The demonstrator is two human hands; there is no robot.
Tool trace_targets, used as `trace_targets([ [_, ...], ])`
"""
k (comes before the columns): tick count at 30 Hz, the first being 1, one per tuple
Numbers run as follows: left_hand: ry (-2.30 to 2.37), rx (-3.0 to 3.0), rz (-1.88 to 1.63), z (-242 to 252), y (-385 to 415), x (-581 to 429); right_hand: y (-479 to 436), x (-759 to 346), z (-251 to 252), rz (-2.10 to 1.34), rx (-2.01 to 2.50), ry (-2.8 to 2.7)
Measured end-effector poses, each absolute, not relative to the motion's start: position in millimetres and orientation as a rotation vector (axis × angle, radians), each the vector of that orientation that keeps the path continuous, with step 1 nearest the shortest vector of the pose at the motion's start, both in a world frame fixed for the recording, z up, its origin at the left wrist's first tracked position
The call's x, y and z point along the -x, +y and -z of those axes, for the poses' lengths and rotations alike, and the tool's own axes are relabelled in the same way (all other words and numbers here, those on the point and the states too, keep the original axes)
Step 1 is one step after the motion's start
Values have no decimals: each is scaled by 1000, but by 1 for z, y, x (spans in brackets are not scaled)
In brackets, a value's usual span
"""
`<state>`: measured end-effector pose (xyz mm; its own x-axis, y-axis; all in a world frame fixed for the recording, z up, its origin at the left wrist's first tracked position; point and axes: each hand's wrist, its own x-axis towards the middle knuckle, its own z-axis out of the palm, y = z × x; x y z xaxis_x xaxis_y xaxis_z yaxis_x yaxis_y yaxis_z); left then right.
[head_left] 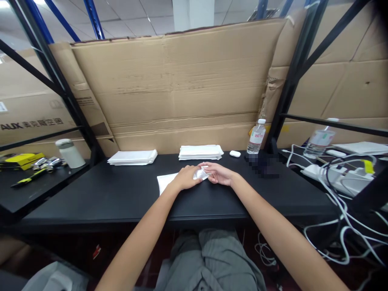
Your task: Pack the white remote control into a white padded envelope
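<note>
Both hands meet over the middle of the black table. My left hand [188, 177] rests over the right part of a flat white packet [165, 182], its fingertips at a small clear, shiny plastic piece [200, 173]. My right hand [218, 173] pinches the other side of that plastic, with its fingers curled. Just behind the hands lies a stack of white packets [201, 152]. A second white stack [132, 157] sits at the back left of the table.
On the black table [106, 198], a small white case [235, 154] and a water bottle [256, 136] stand at the back right, near a blurred dark item [263, 165]. White cables [342, 210] tangle at right. Cardboard [182, 81] closes the back; a pale flask [70, 153] is left.
</note>
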<state>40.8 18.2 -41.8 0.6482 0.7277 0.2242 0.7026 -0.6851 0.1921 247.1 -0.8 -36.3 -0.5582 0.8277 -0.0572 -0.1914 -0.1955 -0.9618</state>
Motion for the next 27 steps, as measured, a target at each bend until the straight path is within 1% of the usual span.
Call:
trace_targets([
  [7,1173,-2780,-468,42,19,-42,-4,-245,35,-1885,741,-1365],
  [17,1205,-2748,-437,40,16,-40,1,-258,35,-1720,946,-1349],
  [20,1203,-2729,-455,39,16,-39,5,-267,34,-1556,1012,-1275],
  [24,1224,-2710,-512,36,16,-37,14,-269,37,-1117,1162,-1148],
  [27,1234,-2723,-575,33,15,-37,18,-265,42,-1027,1198,-1147],
])
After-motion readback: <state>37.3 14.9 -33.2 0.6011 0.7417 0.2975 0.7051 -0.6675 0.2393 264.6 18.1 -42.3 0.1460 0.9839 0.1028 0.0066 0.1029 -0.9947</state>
